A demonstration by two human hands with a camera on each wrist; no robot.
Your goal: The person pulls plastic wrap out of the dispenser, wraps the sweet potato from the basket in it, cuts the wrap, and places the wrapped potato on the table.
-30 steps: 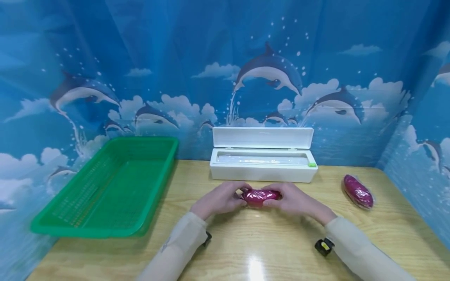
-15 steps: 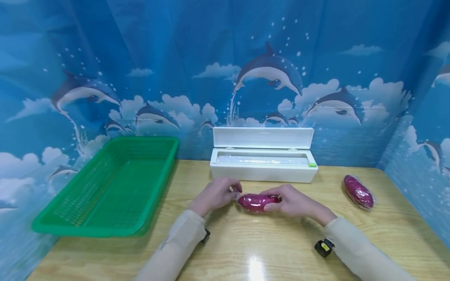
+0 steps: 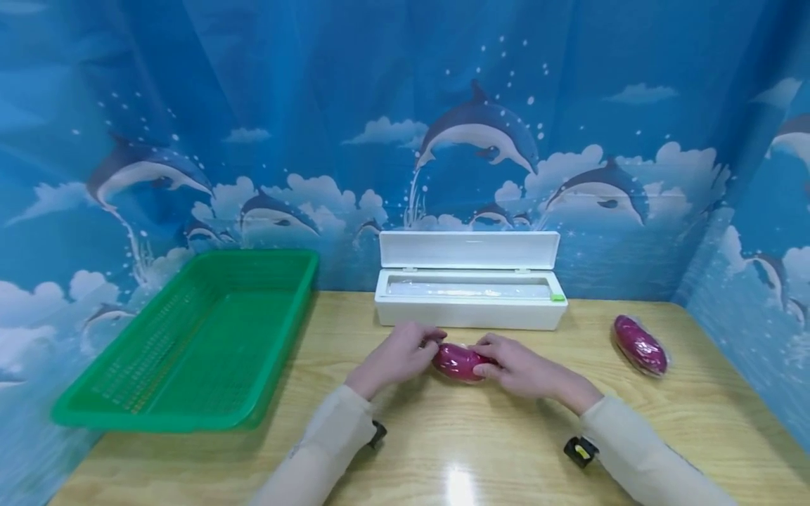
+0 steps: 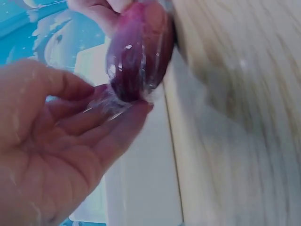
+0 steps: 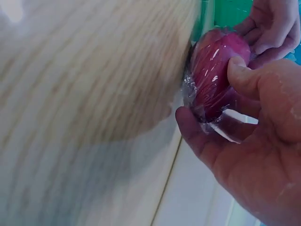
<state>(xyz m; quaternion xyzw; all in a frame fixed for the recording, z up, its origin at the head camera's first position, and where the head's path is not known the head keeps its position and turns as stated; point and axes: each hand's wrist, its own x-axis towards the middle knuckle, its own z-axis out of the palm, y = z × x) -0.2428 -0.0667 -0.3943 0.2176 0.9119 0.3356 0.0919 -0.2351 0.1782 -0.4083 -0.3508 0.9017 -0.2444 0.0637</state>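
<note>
A purple-red sweet potato [image 3: 457, 362], oblong and glossy, lies wrapped in clear cling film at the middle of the table, in front of the white box. My left hand [image 3: 405, 355] is at its left end; in the left wrist view, thumb and fingers pinch the gathered film [image 4: 113, 101] there. From the right, my right hand [image 3: 515, 365] grips the other end, its thumb pressing on the wrapped side in the right wrist view and its fingers curled around the far side. Loose film crinkles by those fingertips [image 5: 186, 115].
Behind the hands stands a white cling film dispenser [image 3: 468, 315], lid raised, a film roll inside and a green slider [image 3: 557, 298] at its right end. A green basket [image 3: 253, 414] sits at the left. Another wrapped sweet potato [image 3: 640, 346] lies at the right.
My left hand drew left off the sweet potato's end with film in its fingers, then came back right against it. The right hand has stayed at the right end.
</note>
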